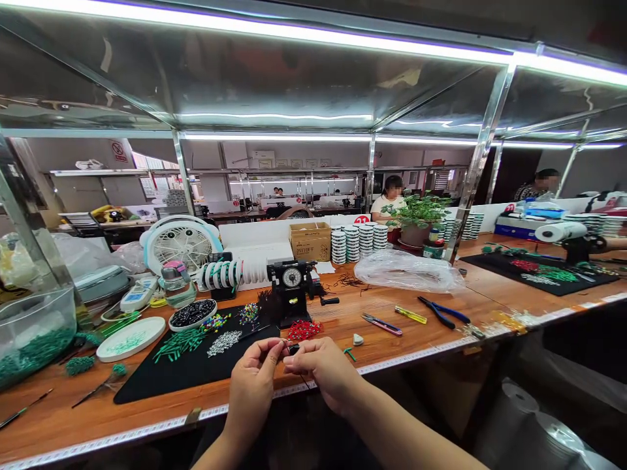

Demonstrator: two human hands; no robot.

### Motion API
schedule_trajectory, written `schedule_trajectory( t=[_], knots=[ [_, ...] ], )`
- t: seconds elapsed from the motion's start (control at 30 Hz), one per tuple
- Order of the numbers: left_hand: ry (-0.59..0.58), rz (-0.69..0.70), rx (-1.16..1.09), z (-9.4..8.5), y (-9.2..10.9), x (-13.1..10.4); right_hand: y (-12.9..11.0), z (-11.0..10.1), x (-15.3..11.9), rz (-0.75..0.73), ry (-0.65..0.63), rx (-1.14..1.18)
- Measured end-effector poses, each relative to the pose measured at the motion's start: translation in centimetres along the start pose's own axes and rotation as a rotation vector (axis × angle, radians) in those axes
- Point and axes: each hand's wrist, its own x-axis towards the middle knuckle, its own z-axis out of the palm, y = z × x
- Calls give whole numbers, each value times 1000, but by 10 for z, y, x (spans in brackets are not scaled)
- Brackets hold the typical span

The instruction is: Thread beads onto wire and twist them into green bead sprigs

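Note:
Over the front edge of the bench, my left hand [255, 375] and my right hand [323, 372] meet, fingertips pinched. A small black piece [294, 350] shows at the tips of my right thumb and finger, and a thin dark strand hangs below it. What my left fingertips pinch is too small to name. Just behind my hands are red beads [304, 329] and a black winding machine with a round dial [292, 279]. To the left, a black mat [147, 378] bears silver pieces [224, 343], green tubes [180, 344] and multicoloured beads [249, 314].
Snips [382, 324], a yellow-handled tool [410, 314] and blue-handled pliers [443, 311] lie right. A white dish [110, 352], a bowl of black pieces [192, 316] and a fan [182, 245] stand left. Behind are stacked spools [360, 243], a potted plant [418, 219] and co-workers.

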Motion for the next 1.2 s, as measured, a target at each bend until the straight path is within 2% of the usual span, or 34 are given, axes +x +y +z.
schedule_trajectory(
  t=[0.47, 0.67, 0.83, 1.2],
  knots=[
    [-6, -47, -40, 1, 2, 2, -2, 1, -4, -25, 3, -63],
    [-12, 28, 14, 1, -3, -1, 0, -2, -1, -16, 4, -51],
    [-42, 99, 60, 1, -9, -4, -1, -5, -1, -24, 10, -129],
    [-31, -81, -109, 4, 1, -2, 4, -7, -1, 6, 48, -167]
  ],
)
